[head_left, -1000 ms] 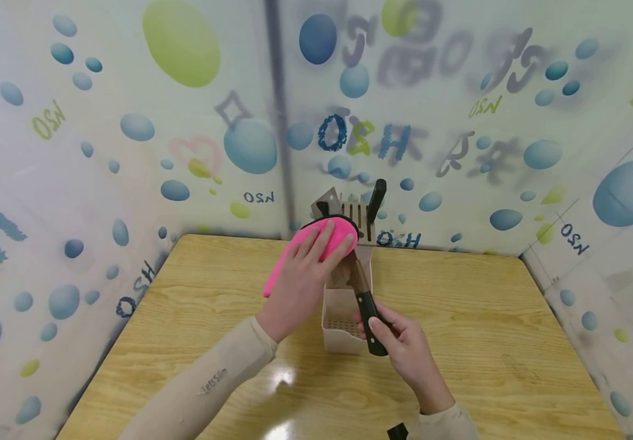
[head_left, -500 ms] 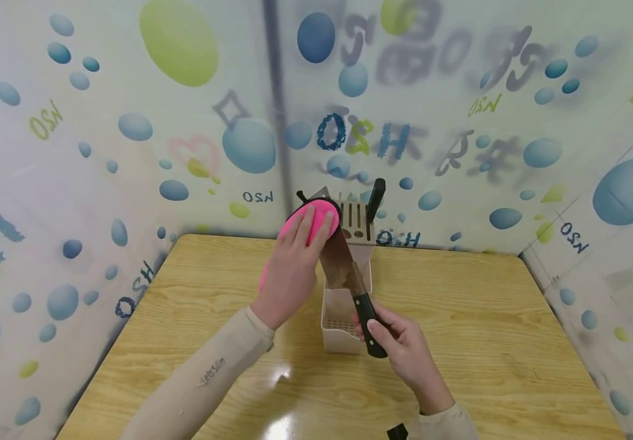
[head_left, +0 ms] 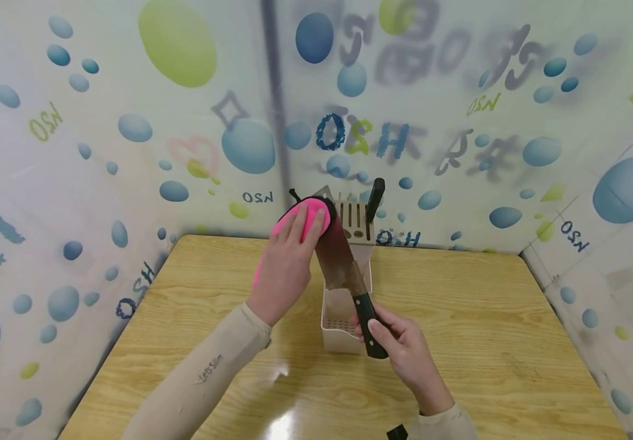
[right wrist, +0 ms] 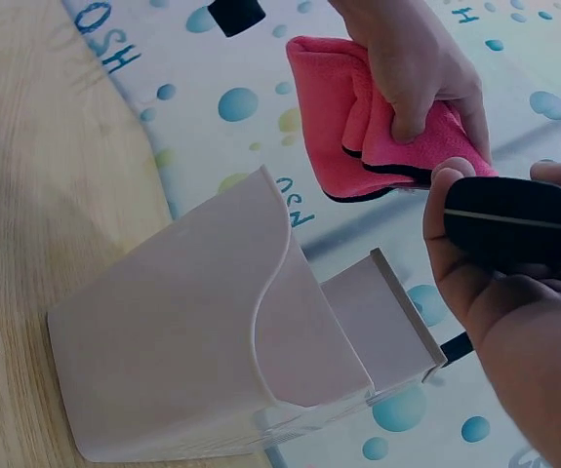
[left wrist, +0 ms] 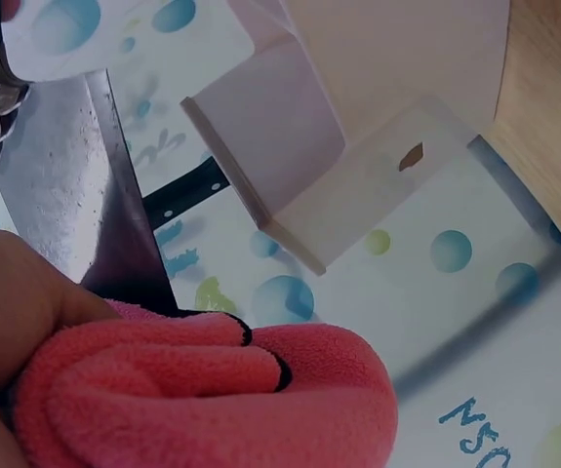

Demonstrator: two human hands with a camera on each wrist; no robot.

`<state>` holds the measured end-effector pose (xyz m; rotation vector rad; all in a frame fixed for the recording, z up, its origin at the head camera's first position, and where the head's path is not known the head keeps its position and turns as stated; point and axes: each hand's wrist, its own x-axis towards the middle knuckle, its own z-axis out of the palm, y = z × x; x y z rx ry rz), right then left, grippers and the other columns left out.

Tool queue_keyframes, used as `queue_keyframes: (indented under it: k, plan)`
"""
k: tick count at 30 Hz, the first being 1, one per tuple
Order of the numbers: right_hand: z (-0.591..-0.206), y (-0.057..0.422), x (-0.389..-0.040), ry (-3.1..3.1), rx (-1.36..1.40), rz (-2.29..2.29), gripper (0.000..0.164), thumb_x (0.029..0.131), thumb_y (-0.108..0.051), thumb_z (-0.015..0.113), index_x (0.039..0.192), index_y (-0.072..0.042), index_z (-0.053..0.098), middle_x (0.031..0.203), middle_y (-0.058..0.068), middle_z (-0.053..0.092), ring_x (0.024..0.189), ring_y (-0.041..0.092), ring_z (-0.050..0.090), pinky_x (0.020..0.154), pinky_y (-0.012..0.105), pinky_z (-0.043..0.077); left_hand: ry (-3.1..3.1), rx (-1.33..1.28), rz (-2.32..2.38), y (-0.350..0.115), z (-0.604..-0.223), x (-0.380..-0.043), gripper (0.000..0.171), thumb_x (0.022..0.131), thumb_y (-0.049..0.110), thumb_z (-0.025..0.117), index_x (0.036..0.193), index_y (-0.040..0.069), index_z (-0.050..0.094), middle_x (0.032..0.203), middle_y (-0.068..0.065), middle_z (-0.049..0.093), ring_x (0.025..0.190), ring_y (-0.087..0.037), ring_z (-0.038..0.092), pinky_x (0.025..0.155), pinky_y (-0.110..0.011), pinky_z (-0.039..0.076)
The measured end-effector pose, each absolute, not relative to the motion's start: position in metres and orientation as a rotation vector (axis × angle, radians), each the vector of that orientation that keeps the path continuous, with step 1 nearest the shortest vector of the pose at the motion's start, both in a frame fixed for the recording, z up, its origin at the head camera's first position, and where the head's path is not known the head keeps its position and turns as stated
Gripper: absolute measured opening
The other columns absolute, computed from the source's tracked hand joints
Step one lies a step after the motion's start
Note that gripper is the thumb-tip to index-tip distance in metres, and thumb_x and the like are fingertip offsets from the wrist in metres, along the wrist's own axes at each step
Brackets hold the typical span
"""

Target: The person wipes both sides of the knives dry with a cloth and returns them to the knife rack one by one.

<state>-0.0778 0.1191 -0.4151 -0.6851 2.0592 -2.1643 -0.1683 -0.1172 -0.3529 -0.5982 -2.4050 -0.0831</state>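
Note:
My right hand (head_left: 407, 351) grips the black handle (head_left: 369, 327) of a cleaver, thumb laid along it. The broad steel blade (head_left: 334, 256) slants up and left above the holder. My left hand (head_left: 285, 256) pinches a folded pink cloth (left wrist: 260, 409) with black trim around the blade's far part. A metal corner (head_left: 326, 191) shows just beyond the cloth. Seen from the right wrist, the cloth (right wrist: 348, 127) hangs in folds below the left thumb. Underneath stands a pale knife holder (head_left: 340, 342), partly hidden by the blade.
A black-handled knife (head_left: 375, 198) stands in the slotted top (head_left: 355, 231) at the holder's rear. The wooden table (head_left: 476, 318) backs onto a wall (head_left: 448, 110) printed with blue and green drops. A small black block (head_left: 397, 432) shows at the bottom edge.
My left hand and the cloth have slid up and left along the blade, uncovering more steel. The right hand and the handle have stayed almost still.

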Motion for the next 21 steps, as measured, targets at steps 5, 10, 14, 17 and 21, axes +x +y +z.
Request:
queue_keyframes:
  k: [5,10,14,17,21]
  plan:
    - [-0.414,0.121,-0.079,2.065,-0.696,-2.191,0.036,0.109,-0.003,0.045,0.137,0.018,0.053,0.112,0.023,0.070,0.096,0.014,0.072,0.085,0.030,0.063,-2.395,-0.625,-0.039,-0.114,-0.357,-0.165,0.073,0.087,-0.005,0.067,0.156,0.008,0.045,0.155,-0.024,0.046,0.136,-0.040,0.054,0.098,-0.051,0.057]
    - [-0.413,0.124,-0.080,2.079,-0.663,-2.209,0.037,0.109,-0.004,0.046,0.139,0.018,0.052,0.110,0.010,0.074,0.095,0.014,0.072,0.085,0.032,0.063,-2.381,-0.671,-0.032,-0.110,-0.359,-0.160,0.069,0.090,-0.004,0.068,0.155,0.009,0.047,0.154,-0.024,0.048,0.135,-0.039,0.055,0.096,-0.049,0.058]
    - [-0.412,0.125,-0.081,2.070,-0.633,-2.235,0.038,0.109,-0.003,0.047,0.138,0.020,0.051,0.108,0.000,0.074,0.094,0.014,0.073,0.085,0.030,0.063,-2.394,-0.697,-0.038,-0.105,-0.361,-0.155,0.067,0.092,0.000,0.069,0.155,0.009,0.046,0.155,-0.024,0.048,0.135,-0.040,0.055,0.097,-0.049,0.058]
    - [-0.410,0.127,-0.081,2.080,-0.613,-2.243,0.037,0.109,-0.004,0.046,0.138,0.020,0.051,0.108,-0.002,0.074,0.094,0.014,0.073,0.085,0.029,0.062,-2.420,-0.712,-0.049,-0.102,-0.363,-0.152,0.070,0.091,0.001,0.069,0.156,0.009,0.044,0.157,-0.024,0.045,0.138,-0.040,0.053,0.097,-0.049,0.058]
    - [-0.409,0.128,-0.082,2.084,-0.596,-2.258,0.037,0.110,-0.005,0.046,0.138,0.020,0.052,0.109,0.003,0.074,0.094,0.015,0.073,0.085,0.028,0.062,-2.434,-0.733,-0.053,-0.098,-0.366,-0.149,0.072,0.091,0.001,0.071,0.157,0.009,0.043,0.158,-0.023,0.043,0.140,-0.038,0.051,0.097,-0.048,0.058]
